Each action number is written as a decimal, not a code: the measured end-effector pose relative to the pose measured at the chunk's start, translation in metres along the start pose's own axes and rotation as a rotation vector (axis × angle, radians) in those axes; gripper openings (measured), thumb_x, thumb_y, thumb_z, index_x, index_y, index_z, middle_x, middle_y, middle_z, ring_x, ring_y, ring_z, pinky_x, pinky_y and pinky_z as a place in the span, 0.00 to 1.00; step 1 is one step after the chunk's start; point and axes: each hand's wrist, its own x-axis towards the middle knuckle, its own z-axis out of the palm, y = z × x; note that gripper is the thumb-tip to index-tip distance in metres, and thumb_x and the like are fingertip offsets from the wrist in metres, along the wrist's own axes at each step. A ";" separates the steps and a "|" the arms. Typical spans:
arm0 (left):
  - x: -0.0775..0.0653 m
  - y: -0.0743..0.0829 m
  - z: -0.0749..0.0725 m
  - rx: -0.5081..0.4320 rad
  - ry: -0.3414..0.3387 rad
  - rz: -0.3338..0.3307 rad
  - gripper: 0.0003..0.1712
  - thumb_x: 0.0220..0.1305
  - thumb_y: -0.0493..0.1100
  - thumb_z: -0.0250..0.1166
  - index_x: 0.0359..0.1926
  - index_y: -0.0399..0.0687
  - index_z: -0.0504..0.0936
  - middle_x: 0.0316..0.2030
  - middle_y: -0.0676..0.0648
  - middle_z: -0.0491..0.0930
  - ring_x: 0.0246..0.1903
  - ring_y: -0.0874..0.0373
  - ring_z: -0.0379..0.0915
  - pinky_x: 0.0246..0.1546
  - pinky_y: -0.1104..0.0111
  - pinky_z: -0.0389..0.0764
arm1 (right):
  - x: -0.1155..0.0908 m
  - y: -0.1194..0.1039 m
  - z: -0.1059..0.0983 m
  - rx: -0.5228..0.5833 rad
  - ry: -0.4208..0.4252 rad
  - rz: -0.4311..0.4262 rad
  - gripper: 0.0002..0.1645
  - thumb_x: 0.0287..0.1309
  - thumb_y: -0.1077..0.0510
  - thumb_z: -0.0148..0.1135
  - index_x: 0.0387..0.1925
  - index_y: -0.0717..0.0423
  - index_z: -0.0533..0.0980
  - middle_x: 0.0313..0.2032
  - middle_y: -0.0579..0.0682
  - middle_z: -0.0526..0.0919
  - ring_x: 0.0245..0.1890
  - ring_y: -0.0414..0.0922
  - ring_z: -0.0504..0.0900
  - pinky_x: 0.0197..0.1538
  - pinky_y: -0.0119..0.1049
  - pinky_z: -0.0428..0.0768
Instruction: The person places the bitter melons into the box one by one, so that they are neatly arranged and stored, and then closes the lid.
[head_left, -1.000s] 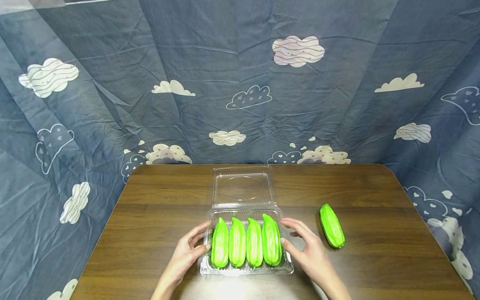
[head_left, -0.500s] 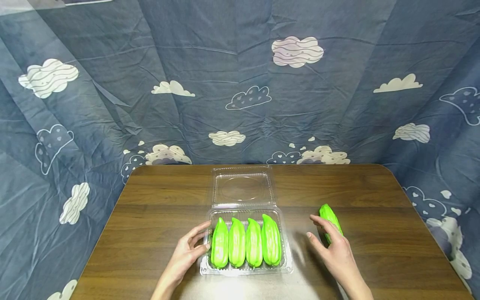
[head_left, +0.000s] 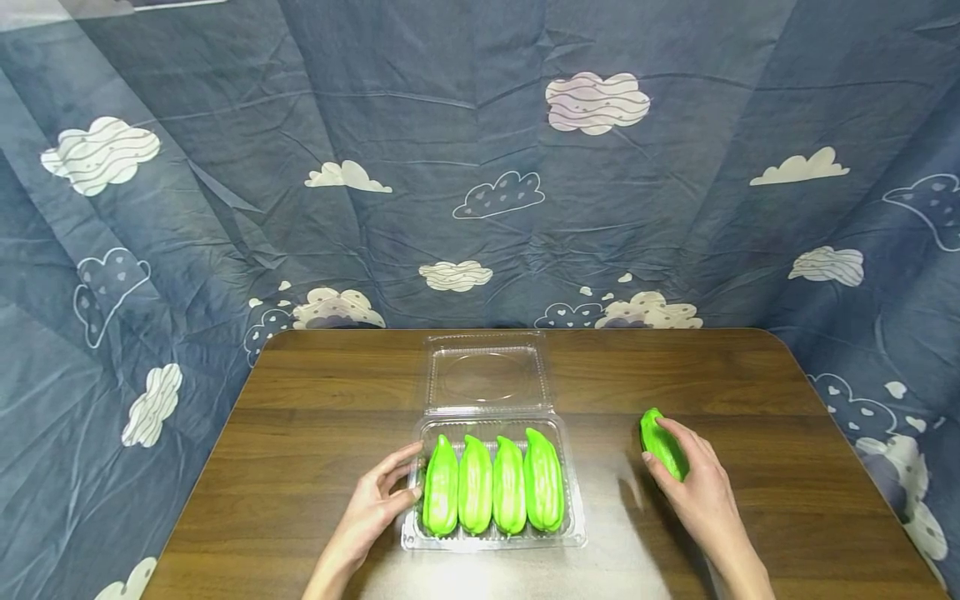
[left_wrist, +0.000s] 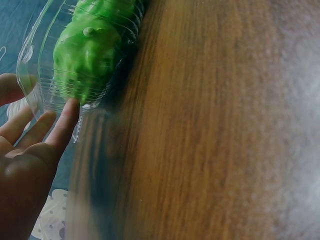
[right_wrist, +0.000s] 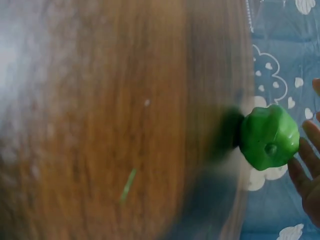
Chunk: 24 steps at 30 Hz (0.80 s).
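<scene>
A clear plastic clamshell box [head_left: 573, 533] lies with its lid back on the table; several long, ribbed, glossy green peppers [head_left: 474, 487] stand side by side in its base. My left hand [head_left: 369, 504] touches the box's left side with thumb and fingertips, fingers [left_wrist: 62, 127] nearly straight along the clear wall in the left wrist view. Another such pepper [head_left: 654, 425] lies on the table to the right of the box. Over it is my right hand [head_left: 701, 483], thumb on its near left side, fingers partly covering it. In the right wrist view, the fingers [right_wrist: 297, 175] are spread beside this pepper's end.
The brown wooden table [head_left: 322, 375] has rounded far corners. The box's transparent lid [head_left: 487, 375] lies flat behind its base. A dark blue cloth [head_left: 480, 125] with cloud prints hangs behind the table and along both sides.
My right hand has left the box's right side and moved right to the lone pepper, now covering part of it. The left hand and the box have stayed in place.
</scene>
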 end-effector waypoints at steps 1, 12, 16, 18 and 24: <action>0.000 0.000 0.000 0.001 0.000 -0.001 0.37 0.56 0.26 0.64 0.68 0.42 0.69 0.69 0.42 0.65 0.66 0.42 0.61 0.54 0.66 0.76 | 0.001 0.002 0.000 0.007 -0.004 0.000 0.34 0.57 0.59 0.70 0.65 0.56 0.70 0.59 0.59 0.74 0.54 0.57 0.71 0.45 0.54 0.72; 0.000 0.001 0.001 0.001 0.004 -0.004 0.37 0.56 0.26 0.64 0.68 0.43 0.70 0.68 0.43 0.65 0.65 0.42 0.61 0.54 0.65 0.76 | 0.002 0.016 0.003 -0.015 -0.070 0.020 0.37 0.57 0.57 0.70 0.66 0.61 0.67 0.65 0.66 0.67 0.58 0.66 0.67 0.49 0.64 0.69; 0.000 0.001 0.001 -0.005 0.001 -0.004 0.37 0.56 0.26 0.64 0.68 0.42 0.69 0.69 0.43 0.65 0.65 0.42 0.61 0.54 0.65 0.76 | 0.003 0.017 0.003 -0.026 -0.086 0.042 0.37 0.59 0.56 0.68 0.66 0.62 0.67 0.66 0.67 0.65 0.60 0.70 0.66 0.51 0.67 0.68; 0.000 0.001 0.001 -0.008 0.000 -0.004 0.38 0.56 0.26 0.64 0.69 0.42 0.69 0.69 0.43 0.64 0.65 0.42 0.61 0.54 0.65 0.77 | 0.003 0.017 0.003 -0.030 -0.088 0.055 0.37 0.59 0.56 0.68 0.67 0.62 0.67 0.66 0.67 0.65 0.60 0.70 0.66 0.51 0.67 0.68; -0.001 0.000 0.001 -0.008 0.000 -0.002 0.37 0.56 0.26 0.64 0.68 0.42 0.69 0.69 0.42 0.64 0.66 0.42 0.61 0.54 0.65 0.76 | 0.001 0.015 0.001 -0.058 -0.119 0.116 0.38 0.61 0.53 0.67 0.68 0.59 0.64 0.65 0.68 0.65 0.56 0.69 0.70 0.46 0.65 0.72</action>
